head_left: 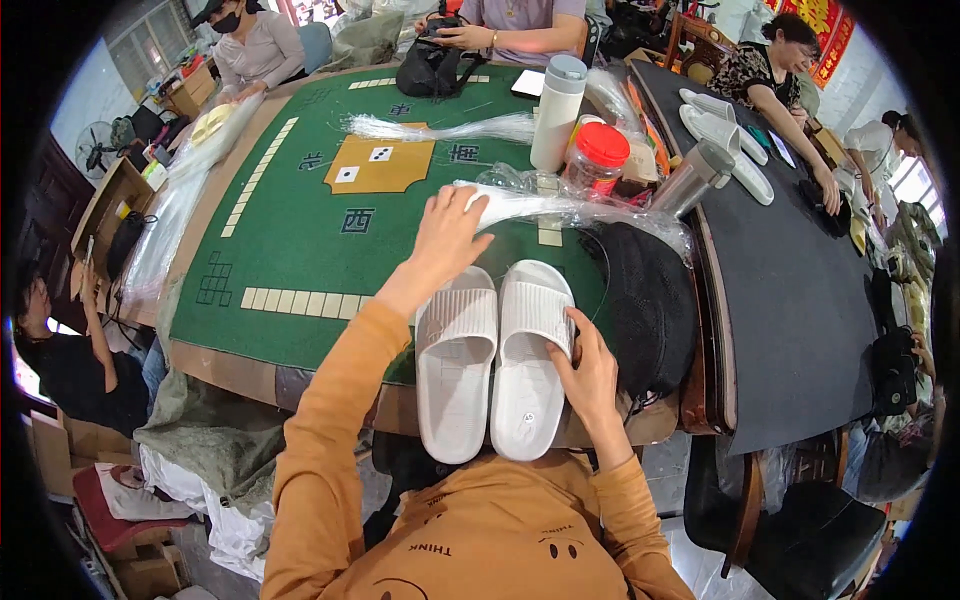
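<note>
A pair of white slide sandals (493,360) is laid side by side at the near edge of the green worktop (300,230). The right sandal is steadied by the right hand (585,375), fingers on its strap; a clear plastic bag (540,205) is reached for by the open left hand (447,235). Bagging seems the step in hand; the bag's mouth must be opened next.

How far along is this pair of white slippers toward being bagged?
Done: the two white slippers lie side by side at the green table's near edge. In hand: the right hand steadies the right slipper, while the left hand reaches onto the clear plastic bags. Left: neither slipper is inside a bag yet.
</note>
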The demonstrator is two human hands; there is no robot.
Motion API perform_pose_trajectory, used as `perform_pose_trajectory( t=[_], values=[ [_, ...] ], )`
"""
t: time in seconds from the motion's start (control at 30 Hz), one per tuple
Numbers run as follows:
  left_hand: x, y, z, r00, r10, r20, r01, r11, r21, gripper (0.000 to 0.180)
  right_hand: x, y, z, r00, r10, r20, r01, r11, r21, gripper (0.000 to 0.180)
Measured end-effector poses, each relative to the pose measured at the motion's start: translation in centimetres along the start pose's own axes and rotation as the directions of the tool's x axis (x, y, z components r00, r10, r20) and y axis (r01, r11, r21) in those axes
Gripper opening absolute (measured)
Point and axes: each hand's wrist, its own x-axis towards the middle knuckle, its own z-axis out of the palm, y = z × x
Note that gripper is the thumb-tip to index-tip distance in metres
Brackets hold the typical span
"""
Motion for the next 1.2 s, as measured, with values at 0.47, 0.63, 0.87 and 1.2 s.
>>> perform_pose_trajectory(
  t=[0.47,0.63,0.87,1.2],
  values=[
    [4.5,-3.1,4.9,0.980,-0.007,0.199,-0.013,0.995,0.095,0.059,-0.1,0.6,-0.2,1.000,0.003,0.030,-0.004,1.000,0.006,0.057],
    [4.4,-4.0,6.2,0.996,0.085,0.017,-0.087,0.984,0.155,0.060,-0.3,0.6,-0.2,0.999,-0.009,0.038,0.009,1.000,0.000,0.059],
    [3.5,-3.6,4.6,0.986,-0.020,0.167,0.009,0.998,0.067,0.068,-0.3,0.6,0.0,1.000,-0.001,0.028,0.001,1.000,0.016,0.059],
    [-2.2,0.4,-2.0,1.000,0.023,-0.012,-0.024,0.992,-0.125,0.055,-0.4,0.6,-0.3,0.999,-0.032,-0.002,0.032,0.999,0.008,0.059]
  ],
)
